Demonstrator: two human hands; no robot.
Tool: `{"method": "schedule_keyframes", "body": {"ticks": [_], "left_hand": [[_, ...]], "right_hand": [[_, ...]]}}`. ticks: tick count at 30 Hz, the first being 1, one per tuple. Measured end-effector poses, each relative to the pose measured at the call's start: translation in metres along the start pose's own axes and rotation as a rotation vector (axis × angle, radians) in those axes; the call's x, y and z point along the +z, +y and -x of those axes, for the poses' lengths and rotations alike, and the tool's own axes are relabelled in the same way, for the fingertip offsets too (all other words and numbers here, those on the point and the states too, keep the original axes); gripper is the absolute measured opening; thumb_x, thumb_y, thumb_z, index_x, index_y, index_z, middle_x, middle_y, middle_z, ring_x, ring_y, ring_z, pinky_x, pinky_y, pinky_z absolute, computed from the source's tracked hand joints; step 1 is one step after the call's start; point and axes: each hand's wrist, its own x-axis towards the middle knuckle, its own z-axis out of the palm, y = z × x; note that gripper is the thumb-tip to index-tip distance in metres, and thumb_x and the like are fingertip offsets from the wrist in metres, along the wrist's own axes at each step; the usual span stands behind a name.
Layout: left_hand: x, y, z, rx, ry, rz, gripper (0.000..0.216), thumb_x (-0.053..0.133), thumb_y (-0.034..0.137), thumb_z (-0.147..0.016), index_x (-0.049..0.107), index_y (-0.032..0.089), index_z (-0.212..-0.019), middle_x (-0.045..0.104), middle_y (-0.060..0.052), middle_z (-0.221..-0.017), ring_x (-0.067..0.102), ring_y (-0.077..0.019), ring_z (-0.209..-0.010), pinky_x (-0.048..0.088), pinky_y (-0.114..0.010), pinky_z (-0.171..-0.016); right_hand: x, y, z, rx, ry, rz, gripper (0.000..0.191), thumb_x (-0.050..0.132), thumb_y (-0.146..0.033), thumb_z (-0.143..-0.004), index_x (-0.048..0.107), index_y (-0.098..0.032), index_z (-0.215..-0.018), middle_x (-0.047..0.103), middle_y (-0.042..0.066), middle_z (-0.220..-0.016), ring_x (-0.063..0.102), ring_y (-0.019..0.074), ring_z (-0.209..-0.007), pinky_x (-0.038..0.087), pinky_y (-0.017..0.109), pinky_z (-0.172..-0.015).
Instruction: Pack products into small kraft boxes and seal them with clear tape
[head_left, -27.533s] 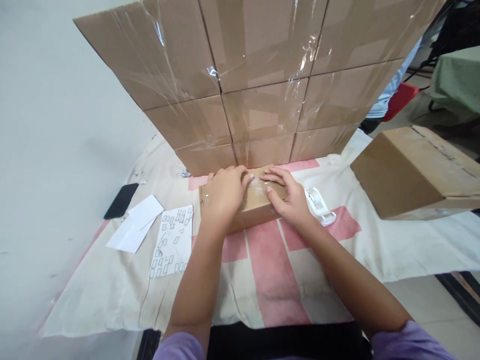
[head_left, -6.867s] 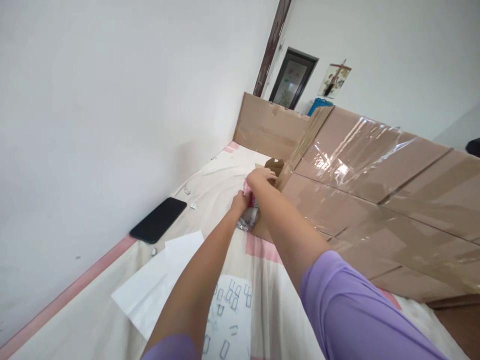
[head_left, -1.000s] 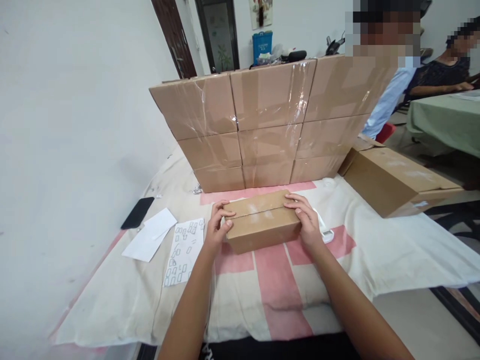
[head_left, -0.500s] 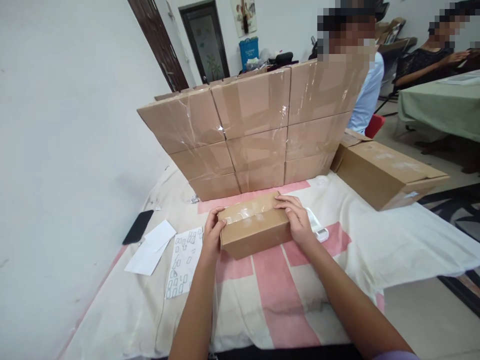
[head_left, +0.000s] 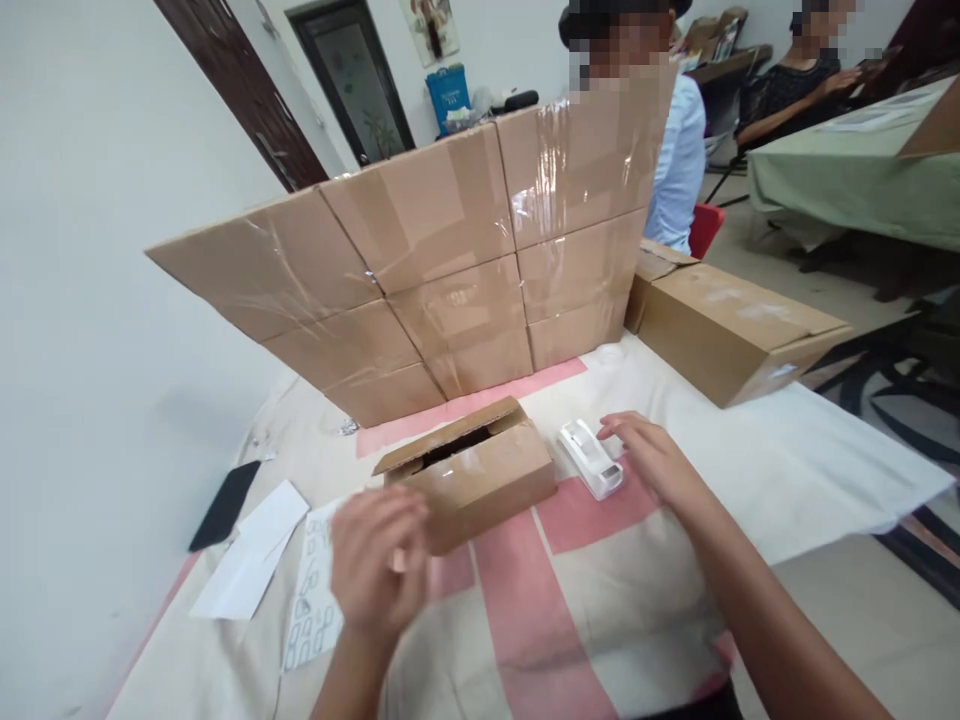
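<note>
Small carton (head_left: 484, 485) sits mid-table (head_left: 637, 620), btwn the front edge & the stack of cartons (head_left: 435, 220), long side to the person, prob. so both hands get at its top. Back flap (head_left: 450, 435) stands up w/ a dark gap under it, maybe just stiff board springing w/ nothing on it. L hand (head_left: 381, 560) is at carton's left end, fingers loosely curled, blurred; can't tell if it touches the carton or pinches anything. R hand (head_left: 654, 462) is empty, fingers apart, tips just beside the tape dispenser (head_left: 592, 462), no grip on it. Dispenser lies right of carton, apparently for easy R-side reach. Phone (head_left: 225, 507), white papers (head_left: 247, 562) & drawn sheet (head_left: 310, 600) lie toward left edge, prob. so they don't crowd the carton. Big carton (head_left: 712, 335) is near far right corner, seemingly parked aside.
</note>
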Motion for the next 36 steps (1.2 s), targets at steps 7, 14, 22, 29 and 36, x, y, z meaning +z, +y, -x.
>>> {"method": "schedule_keyframes", "body": {"ticks": [7, 14, 22, 29, 36], "left_hand": [[0.155, 0.085, 0.004, -0.005, -0.578, 0.312, 0.071, 0.061, 0.027, -0.088, 0.035, 0.019, -0.154, 0.041, -0.018, -0.161, 0.032, -0.0357, -0.154, 0.039, -0.06, -0.12], [0.221, 0.078, 0.022, -0.367, -0.46, 0.335, 0.09, 0.068, 0.027, -0.084, 0.018, 0.019, -0.159, 0.016, -0.021, -0.169, 0.013, -0.0378, -0.159, 0.027, -0.063, -0.125], [0.226, 0.075, 0.025, -0.428, -0.426, 0.365, 0.098, 0.074, 0.027, -0.079, 0.018, 0.021, -0.159, 0.024, -0.021, -0.164, 0.025, -0.0386, -0.155, 0.034, -0.058, -0.123], [0.222, 0.075, 0.022, -0.461, -0.402, 0.394, 0.1, 0.079, 0.032, -0.076, 0.023, 0.023, -0.158, 0.034, -0.019, -0.157, 0.036, -0.0396, -0.148, 0.038, -0.055, -0.119], [0.22, 0.075, 0.02, -0.473, -0.423, 0.39, 0.097, 0.079, 0.035, -0.077, 0.025, 0.021, -0.157, 0.032, -0.022, -0.159, 0.034, -0.0411, -0.149, 0.039, -0.056, -0.118]], "right_hand": [[-0.009, 0.014, 0.001, 0.16, -0.197, -0.02, 0.036, 0.058, -0.052, -0.085, 0.075, -0.024, -0.07, 0.077, 0.006, -0.087, 0.068, 0.0282, -0.095, 0.05, 0.041, -0.093], [-0.005, 0.004, 0.008, 0.294, -0.192, -0.107, 0.024, 0.062, -0.041, -0.075, 0.071, -0.022, -0.063, 0.077, 0.005, -0.09, 0.067, 0.0241, -0.09, 0.052, 0.033, -0.078], [0.003, -0.017, 0.017, 0.439, -0.212, -0.359, 0.026, 0.075, -0.04, -0.072, 0.071, -0.019, -0.088, 0.072, 0.002, -0.08, 0.065, 0.0208, -0.077, 0.049, 0.033, -0.077], [-0.005, 0.001, 0.059, 0.225, 0.054, 0.03, 0.043, 0.074, -0.057, -0.075, 0.054, -0.022, -0.06, 0.065, 0.004, -0.08, 0.057, 0.0203, -0.079, 0.046, 0.034, -0.074], [0.003, 0.008, 0.072, 0.513, -0.062, -0.222, 0.049, 0.077, -0.066, -0.071, 0.062, -0.019, -0.071, 0.068, 0.006, -0.062, 0.061, 0.0181, -0.06, 0.04, 0.027, -0.051]]}}
